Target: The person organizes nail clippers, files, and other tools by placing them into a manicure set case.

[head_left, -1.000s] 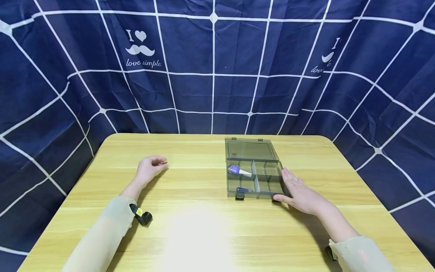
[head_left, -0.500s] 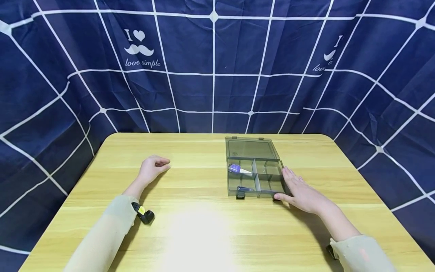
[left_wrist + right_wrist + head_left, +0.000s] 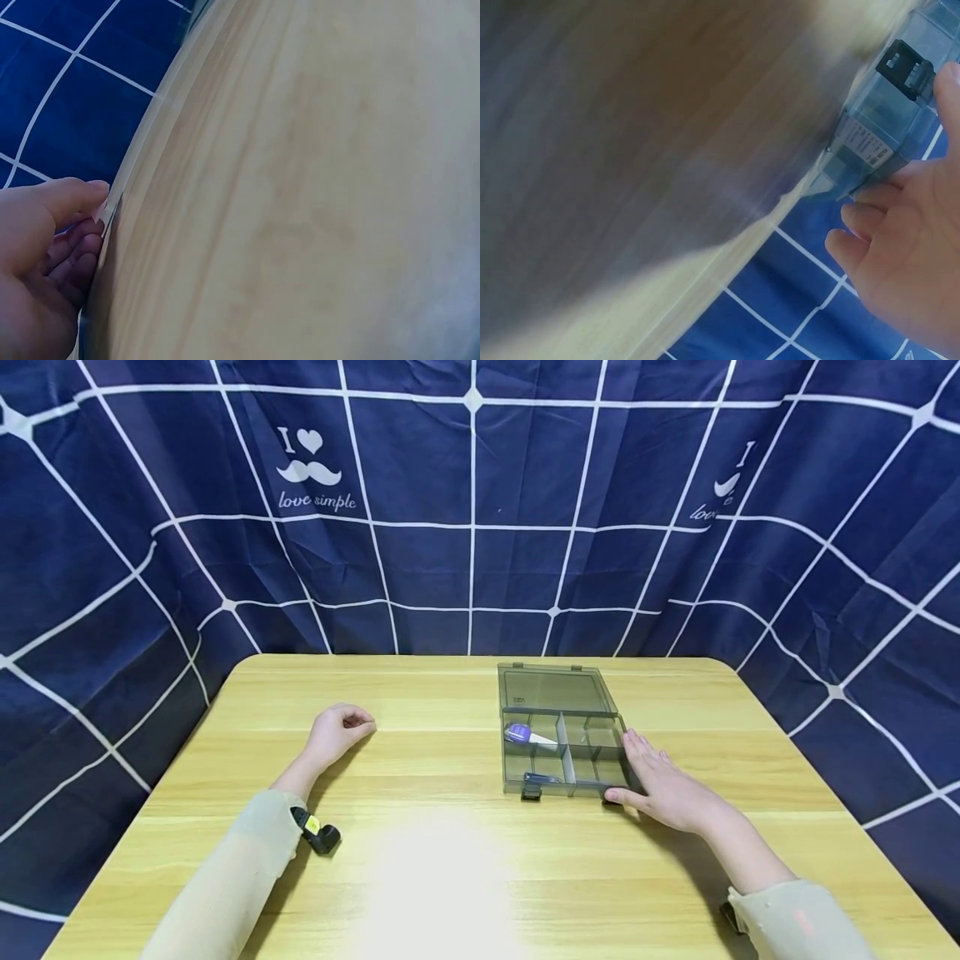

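Observation:
My left hand [image 3: 339, 737] is over the left part of the table, its fingers loosely curled. Thumb and fingertips come close together in the left wrist view, and I see no clear object between them. A smoky see-through organiser box [image 3: 567, 790] lies with its lid [image 3: 557, 692] folded back. Against the box's right side my right hand [image 3: 670, 789] lies with fingers stretched, the thumb near a front latch [image 3: 906, 70]. In the back left compartment sits a purple item with a white end [image 3: 519, 733]. A slim dark shiny item [image 3: 542, 778] lies in the front left one.
The wooden table [image 3: 442, 760] has a bright glare spot near its front. Dark blue grid-patterned cloth [image 3: 510, 560] hangs behind it and on both sides. A small black device [image 3: 321, 837] is strapped at my left sleeve cuff.
My left hand has shifted slightly right, and the gap between its thumb and fingertips has narrowed. The right hand and the box keep their places.

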Tool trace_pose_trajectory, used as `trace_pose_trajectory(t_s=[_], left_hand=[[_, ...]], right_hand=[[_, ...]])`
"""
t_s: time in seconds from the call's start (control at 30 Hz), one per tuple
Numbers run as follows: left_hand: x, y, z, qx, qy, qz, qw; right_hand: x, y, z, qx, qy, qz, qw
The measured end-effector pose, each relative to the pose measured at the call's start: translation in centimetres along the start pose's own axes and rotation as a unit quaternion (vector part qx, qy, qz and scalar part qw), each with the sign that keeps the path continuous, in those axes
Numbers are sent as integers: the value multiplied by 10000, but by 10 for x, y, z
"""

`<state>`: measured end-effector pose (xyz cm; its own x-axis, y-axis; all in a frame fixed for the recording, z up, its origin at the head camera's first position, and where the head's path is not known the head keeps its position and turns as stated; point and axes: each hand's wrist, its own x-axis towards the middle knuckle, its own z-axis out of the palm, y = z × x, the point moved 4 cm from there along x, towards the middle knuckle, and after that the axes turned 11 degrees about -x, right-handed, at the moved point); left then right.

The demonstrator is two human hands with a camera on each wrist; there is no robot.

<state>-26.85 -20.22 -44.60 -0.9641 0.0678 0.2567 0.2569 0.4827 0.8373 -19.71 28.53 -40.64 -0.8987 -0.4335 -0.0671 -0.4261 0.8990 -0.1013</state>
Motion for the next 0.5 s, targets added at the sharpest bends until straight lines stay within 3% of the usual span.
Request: trace_pose_trajectory(t_s=[0.27,0.4,0.5], left_hand=[[-1,1,-4,-191,-19,-58,9998],[-4,2,-5,-823,-55,-396,9958],[-6,10,-4,-1407,-157,-610,9880]], right_hand=[[-1,-1,0,15,32,18,10000],[-1,0,1,14,44,16,10000],[-1,0,1,33,53,-1,10000]])
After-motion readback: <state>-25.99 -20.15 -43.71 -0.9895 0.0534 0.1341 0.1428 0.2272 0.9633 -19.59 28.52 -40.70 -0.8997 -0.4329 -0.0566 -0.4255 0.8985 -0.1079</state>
